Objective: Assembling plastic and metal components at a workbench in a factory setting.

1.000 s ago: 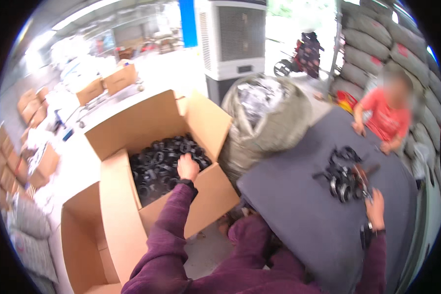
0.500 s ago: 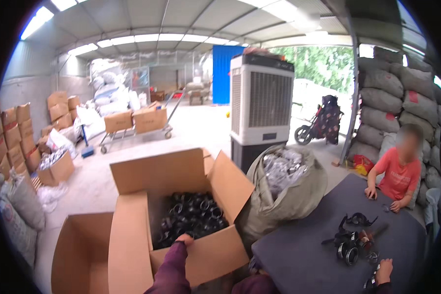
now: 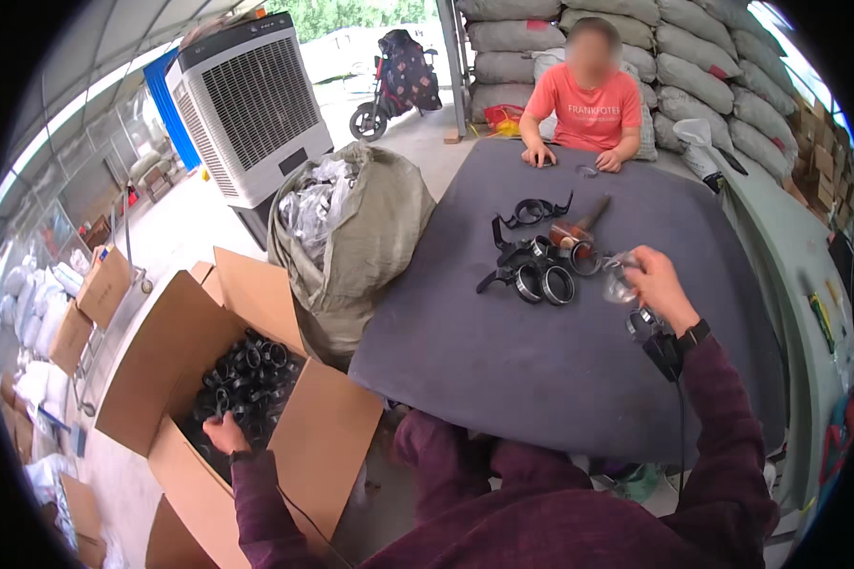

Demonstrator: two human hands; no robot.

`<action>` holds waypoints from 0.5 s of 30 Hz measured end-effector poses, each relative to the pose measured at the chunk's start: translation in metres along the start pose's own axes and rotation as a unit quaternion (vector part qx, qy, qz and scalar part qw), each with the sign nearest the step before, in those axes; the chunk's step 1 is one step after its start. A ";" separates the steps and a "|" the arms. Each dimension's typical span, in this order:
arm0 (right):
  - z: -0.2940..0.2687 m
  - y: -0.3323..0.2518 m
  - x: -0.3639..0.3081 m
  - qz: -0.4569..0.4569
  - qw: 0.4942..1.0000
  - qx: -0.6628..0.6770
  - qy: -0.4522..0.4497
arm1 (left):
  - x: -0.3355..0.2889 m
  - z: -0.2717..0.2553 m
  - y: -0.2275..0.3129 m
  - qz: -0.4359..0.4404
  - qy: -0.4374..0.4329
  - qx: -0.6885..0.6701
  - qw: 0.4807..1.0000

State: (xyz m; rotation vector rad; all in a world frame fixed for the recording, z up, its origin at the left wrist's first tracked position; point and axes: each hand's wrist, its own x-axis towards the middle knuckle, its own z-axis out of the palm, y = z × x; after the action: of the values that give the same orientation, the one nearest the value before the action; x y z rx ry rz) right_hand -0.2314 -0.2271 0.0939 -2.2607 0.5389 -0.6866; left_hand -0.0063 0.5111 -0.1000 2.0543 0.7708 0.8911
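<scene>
My right hand [image 3: 662, 289] is closed on a clear plastic piece [image 3: 621, 278] above the dark table [image 3: 446, 337]. Just below that hand lies a black and silver part [image 3: 645, 327]. To its left, black parts with silver-edged rings [image 3: 544, 282] lie in a cluster beside a wooden-handled tool [image 3: 574, 230]. Inside the open cardboard box [image 3: 323, 431], at lower left, my left hand [image 3: 226, 433] reaches among a heap of black rings [image 3: 247, 375]. Its fingers look curled; whatever they pinch, if anything, is hidden.
Across the table sits a person [image 3: 588, 104] with both hands at its far edge. A large sack [image 3: 380, 228] of clear plastic pieces stands between box and table. Behind it rises an air cooler [image 3: 251, 109]. Stuffed sacks [image 3: 693, 85] are stacked along the back.
The view has swung right and down toward the table. My right hand now has the clear piece above the table. My left hand is still among the rings in the box.
</scene>
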 end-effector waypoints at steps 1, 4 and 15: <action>0.005 -0.009 -0.012 0.059 0.990 0.087 -0.092 | -0.005 0.001 0.020 0.025 -0.018 -0.099 0.995; 0.033 -0.026 -0.031 0.144 0.922 0.206 -0.296 | -0.039 -0.004 0.094 -0.028 -0.219 -0.302 0.927; 0.095 -0.020 -0.085 0.130 0.938 0.058 -0.316 | -0.283 -0.045 0.250 -0.089 -0.674 -0.352 0.643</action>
State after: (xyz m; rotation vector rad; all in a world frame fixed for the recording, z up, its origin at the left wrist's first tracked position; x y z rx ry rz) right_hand -0.2353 -0.1193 0.0237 -2.0876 0.4440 0.1482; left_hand -0.1489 0.1840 0.0307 1.2897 -0.2426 -0.5338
